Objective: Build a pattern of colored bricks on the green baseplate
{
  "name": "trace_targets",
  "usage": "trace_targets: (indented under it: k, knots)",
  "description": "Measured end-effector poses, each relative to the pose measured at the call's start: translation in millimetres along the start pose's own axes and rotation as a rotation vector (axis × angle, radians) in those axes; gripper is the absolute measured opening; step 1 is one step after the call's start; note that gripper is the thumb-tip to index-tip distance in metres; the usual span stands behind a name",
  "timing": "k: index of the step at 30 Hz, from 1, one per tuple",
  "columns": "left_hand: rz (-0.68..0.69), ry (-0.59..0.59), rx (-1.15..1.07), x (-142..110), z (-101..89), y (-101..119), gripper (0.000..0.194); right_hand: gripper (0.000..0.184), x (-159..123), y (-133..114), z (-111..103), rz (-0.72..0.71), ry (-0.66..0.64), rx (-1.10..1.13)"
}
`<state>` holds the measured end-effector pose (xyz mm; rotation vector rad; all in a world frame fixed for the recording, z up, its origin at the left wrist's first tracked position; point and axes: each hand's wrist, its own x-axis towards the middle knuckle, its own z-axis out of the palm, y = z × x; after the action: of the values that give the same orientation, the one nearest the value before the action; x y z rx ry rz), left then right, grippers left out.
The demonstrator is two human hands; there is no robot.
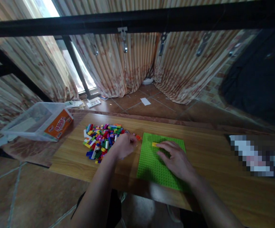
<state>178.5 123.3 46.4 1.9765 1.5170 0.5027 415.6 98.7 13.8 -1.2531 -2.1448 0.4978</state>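
A bright green studded baseplate (149, 167) lies on the wooden table. Near its upper middle sits a small yellow brick (154, 144). The index fingertip of my right hand (176, 160) is at the brick's right edge; the thumb stays apart below it, so this hand is open over the plate. Between the plate and a heap of mixed coloured bricks (101, 141) is my left hand (126, 146). Its fingers are curled together, and whatever they may hold is hidden. An orange-red brick (138, 137) lies just beyond that hand, beside the plate's left edge.
A clear plastic bin (35, 134) with an orange label stands at the far left. Dark metal bars (137, 22) with hanging hooks cross above the table (213, 152). On the right lies a blurred-out item (252, 156). Curtains hang behind.
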Motion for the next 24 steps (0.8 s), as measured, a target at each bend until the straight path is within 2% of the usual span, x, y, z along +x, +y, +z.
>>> trace_targets:
  k: [3,7,11,15,18,21,24]
  knots:
    - [-0.037,0.031,0.094,1.7,-14.0,-11.3,0.02,0.021,-1.5,-0.4,-0.7,-0.018,0.027,0.017]
    - [-0.093,0.178,0.259,9.3,-20.7,-21.6,0.031,0.02,-2.9,-0.7,-0.8,-0.024,0.046,0.025]
    - [-0.103,0.192,0.395,18.4,-13.6,-22.9,0.043,0.019,-2.3,1.1,1.0,-0.051,0.045,0.004]
    - [-0.15,0.18,0.439,25.0,-2.6,-19.9,0.031,0.019,-1.9,1.8,3.0,-0.081,0.033,-0.024]
    - [-0.152,0.173,0.436,25.5,-3.9,-18.8,0.03,0.019,-1.7,1.4,2.5,-0.085,0.033,-0.027]
    - [-0.094,0.217,0.382,21.5,-12.6,-16.1,0.034,0.02,-0.9,1.0,-0.6,-0.063,0.065,-0.012]
    - [-0.014,0.253,0.067,14.6,-13.3,-7.7,0.033,0.02,0.1,-1.1,-6.2,0.011,0.159,0.027]
